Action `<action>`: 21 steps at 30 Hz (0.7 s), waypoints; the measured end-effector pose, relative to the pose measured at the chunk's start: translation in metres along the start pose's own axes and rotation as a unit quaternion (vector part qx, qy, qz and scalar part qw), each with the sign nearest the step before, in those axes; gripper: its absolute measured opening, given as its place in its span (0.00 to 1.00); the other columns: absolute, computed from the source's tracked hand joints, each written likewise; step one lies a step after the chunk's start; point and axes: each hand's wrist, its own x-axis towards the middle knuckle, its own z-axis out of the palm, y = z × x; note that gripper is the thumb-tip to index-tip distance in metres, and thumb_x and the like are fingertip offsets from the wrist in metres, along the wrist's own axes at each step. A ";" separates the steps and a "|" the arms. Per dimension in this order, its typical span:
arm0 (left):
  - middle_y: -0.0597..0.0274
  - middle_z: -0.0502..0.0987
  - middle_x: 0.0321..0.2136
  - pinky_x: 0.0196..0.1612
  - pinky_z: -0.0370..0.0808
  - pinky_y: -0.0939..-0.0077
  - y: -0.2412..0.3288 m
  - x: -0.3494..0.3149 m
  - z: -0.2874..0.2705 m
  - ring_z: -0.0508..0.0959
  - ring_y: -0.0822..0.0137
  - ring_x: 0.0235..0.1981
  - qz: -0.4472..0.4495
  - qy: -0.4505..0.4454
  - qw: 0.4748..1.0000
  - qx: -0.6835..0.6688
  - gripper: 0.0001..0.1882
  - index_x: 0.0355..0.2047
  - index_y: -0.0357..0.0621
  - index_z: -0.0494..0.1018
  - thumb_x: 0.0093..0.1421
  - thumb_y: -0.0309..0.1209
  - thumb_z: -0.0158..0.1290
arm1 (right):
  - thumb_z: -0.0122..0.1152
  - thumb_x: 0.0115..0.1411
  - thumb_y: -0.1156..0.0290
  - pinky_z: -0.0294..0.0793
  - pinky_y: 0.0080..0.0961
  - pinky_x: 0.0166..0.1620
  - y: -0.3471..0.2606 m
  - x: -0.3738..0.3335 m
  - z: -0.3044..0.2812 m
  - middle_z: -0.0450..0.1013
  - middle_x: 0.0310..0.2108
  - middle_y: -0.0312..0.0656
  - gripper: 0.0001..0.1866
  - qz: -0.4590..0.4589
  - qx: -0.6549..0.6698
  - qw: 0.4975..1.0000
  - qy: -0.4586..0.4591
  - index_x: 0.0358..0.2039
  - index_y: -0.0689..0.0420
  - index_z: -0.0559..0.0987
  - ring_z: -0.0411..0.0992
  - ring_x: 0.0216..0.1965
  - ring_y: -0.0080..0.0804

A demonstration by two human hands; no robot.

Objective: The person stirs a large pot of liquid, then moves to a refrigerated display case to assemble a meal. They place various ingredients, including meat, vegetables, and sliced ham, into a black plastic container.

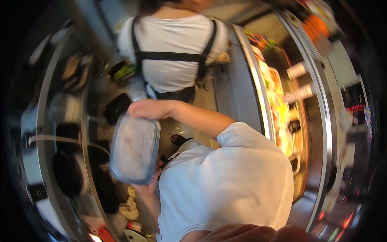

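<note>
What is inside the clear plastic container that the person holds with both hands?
The clear plastic container is held between the left hand and the right hand. Through its foggy lid only a pale, greyish filling shows. The blur hides what kind of food it is.

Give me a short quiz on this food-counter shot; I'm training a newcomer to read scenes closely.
1. True or false: the clear plastic container is held with both hands.
2. Which hand grips the container's upper end in the picture? A: the right hand. B: the left hand.
3. Short answer: what colour are the straps across the back of the co-worker in the white top?

Key: 1 true; 2 A; 3 black.
</note>
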 end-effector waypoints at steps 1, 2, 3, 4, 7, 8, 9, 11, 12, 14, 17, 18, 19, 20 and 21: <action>0.38 0.71 0.60 0.56 0.77 0.43 -0.003 0.011 0.010 0.74 0.36 0.58 -0.029 -0.018 0.999 0.010 0.36 0.68 0.41 0.60 0.73 0.55 0.38 | 0.56 0.67 0.67 0.71 0.21 0.45 -0.001 -0.013 0.009 0.75 0.37 0.32 0.09 0.021 -0.017 0.999 -0.046 0.40 0.59 0.79 0.69 0.40 0.18; 0.38 0.71 0.60 0.56 0.77 0.43 -0.009 0.022 0.015 0.74 0.37 0.58 -0.058 -0.028 0.998 0.019 0.36 0.68 0.41 0.60 0.72 0.55 0.38 | 0.56 0.67 0.67 0.71 0.20 0.44 -0.005 -0.028 0.012 0.75 0.36 0.30 0.09 0.044 -0.034 0.995 -0.087 0.40 0.59 0.79 0.69 0.39 0.17; 0.38 0.71 0.60 0.56 0.77 0.44 -0.018 0.030 0.013 0.74 0.37 0.58 -0.084 -0.030 0.996 0.028 0.35 0.68 0.41 0.61 0.72 0.55 0.38 | 0.55 0.68 0.67 0.71 0.22 0.43 0.000 -0.042 0.011 0.74 0.33 0.31 0.09 0.075 -0.002 0.995 -0.068 0.39 0.58 0.78 0.69 0.37 0.18; 0.39 0.71 0.60 0.56 0.77 0.44 -0.026 0.035 0.006 0.74 0.38 0.58 -0.104 -0.032 0.993 0.037 0.35 0.68 0.41 0.61 0.72 0.54 0.38 | 0.55 0.68 0.66 0.71 0.23 0.43 -0.002 -0.057 0.009 0.73 0.32 0.32 0.09 0.052 -0.075 0.995 -0.034 0.38 0.58 0.78 0.69 0.36 0.19; 0.39 0.72 0.59 0.56 0.77 0.45 -0.048 0.044 -0.026 0.75 0.39 0.57 -0.162 -0.025 0.984 0.069 0.34 0.68 0.41 0.61 0.72 0.54 0.38 | 0.54 0.65 0.68 0.71 0.28 0.40 0.007 -0.102 0.006 0.73 0.30 0.39 0.07 -0.023 -0.280 0.957 0.076 0.38 0.58 0.77 0.71 0.34 0.27; 0.40 0.72 0.59 0.57 0.77 0.45 -0.054 0.043 -0.036 0.75 0.39 0.57 -0.174 -0.016 0.981 0.086 0.34 0.67 0.41 0.62 0.72 0.53 0.38 | 0.54 0.64 0.69 0.71 0.29 0.40 0.009 -0.114 0.013 0.74 0.30 0.40 0.07 0.004 -0.271 0.954 0.126 0.38 0.57 0.77 0.72 0.34 0.28; 0.40 0.72 0.59 0.57 0.77 0.45 -0.060 0.040 -0.046 0.75 0.40 0.57 -0.185 -0.005 0.978 0.100 0.34 0.67 0.41 0.62 0.72 0.53 0.38 | 0.54 0.63 0.70 0.71 0.29 0.40 0.010 -0.128 0.022 0.74 0.30 0.40 0.07 0.031 -0.261 0.949 0.173 0.38 0.57 0.77 0.72 0.34 0.30; 0.40 0.73 0.59 0.57 0.77 0.46 -0.080 0.036 -0.063 0.76 0.41 0.56 -0.223 0.008 0.965 0.135 0.33 0.67 0.41 0.62 0.72 0.52 0.39 | 0.55 0.58 0.72 0.72 0.32 0.38 0.020 -0.162 0.036 0.75 0.30 0.39 0.07 0.034 -0.267 0.920 0.284 0.37 0.56 0.77 0.73 0.34 0.31; 0.41 0.73 0.59 0.57 0.77 0.46 -0.091 0.031 -0.071 0.76 0.41 0.56 -0.248 0.013 0.957 0.153 0.33 0.67 0.41 0.62 0.72 0.52 0.39 | 0.59 0.59 0.66 0.72 0.34 0.38 0.028 -0.182 0.045 0.75 0.30 0.39 0.08 0.086 -0.259 0.895 0.353 0.35 0.55 0.77 0.74 0.34 0.33; 0.41 0.73 0.58 0.57 0.77 0.47 -0.102 0.023 -0.076 0.76 0.42 0.56 -0.257 0.025 0.948 0.186 0.32 0.67 0.41 0.63 0.72 0.51 0.39 | 0.67 0.56 0.55 0.72 0.37 0.37 0.013 -0.202 0.067 0.75 0.30 0.40 0.16 0.160 -0.299 0.851 0.402 0.31 0.53 0.74 0.75 0.34 0.38; 0.42 0.74 0.58 0.58 0.76 0.48 -0.124 0.027 -0.075 0.77 0.43 0.55 -0.286 0.020 0.932 0.222 0.32 0.66 0.41 0.63 0.72 0.50 0.39 | 0.71 0.52 0.46 0.71 0.39 0.36 0.006 -0.229 0.078 0.73 0.29 0.39 0.24 0.163 -0.338 0.799 0.470 0.28 0.52 0.72 0.74 0.34 0.43; 0.42 0.74 0.57 0.58 0.76 0.48 -0.133 0.029 -0.074 0.77 0.44 0.55 -0.298 0.017 0.926 0.231 0.31 0.66 0.41 0.63 0.72 0.50 0.39 | 0.72 0.51 0.46 0.70 0.40 0.35 0.005 -0.239 0.078 0.72 0.29 0.39 0.24 0.155 -0.344 0.790 0.483 0.27 0.52 0.71 0.74 0.34 0.43; 0.42 0.74 0.57 0.58 0.76 0.48 -0.140 0.033 -0.069 0.77 0.44 0.55 -0.301 0.012 0.922 0.243 0.31 0.66 0.41 0.64 0.72 0.50 0.40 | 0.73 0.50 0.46 0.70 0.40 0.35 0.002 -0.246 0.075 0.71 0.29 0.39 0.25 0.140 -0.351 0.783 0.493 0.27 0.51 0.71 0.73 0.34 0.43; 0.43 0.74 0.57 0.58 0.76 0.49 -0.149 0.036 -0.063 0.78 0.45 0.55 -0.304 0.008 0.919 0.252 0.31 0.66 0.41 0.64 0.72 0.49 0.40 | 0.73 0.49 0.45 0.69 0.41 0.35 0.000 -0.254 0.072 0.70 0.28 0.39 0.25 0.126 -0.358 0.776 0.503 0.27 0.51 0.71 0.73 0.35 0.44; 0.43 0.74 0.57 0.58 0.76 0.49 -0.158 0.039 -0.059 0.78 0.45 0.55 -0.306 0.007 0.916 0.260 0.31 0.66 0.41 0.64 0.72 0.49 0.40 | 0.73 0.49 0.47 0.70 0.41 0.36 -0.004 -0.264 0.068 0.71 0.29 0.39 0.23 0.126 -0.360 0.775 0.503 0.27 0.51 0.71 0.73 0.36 0.44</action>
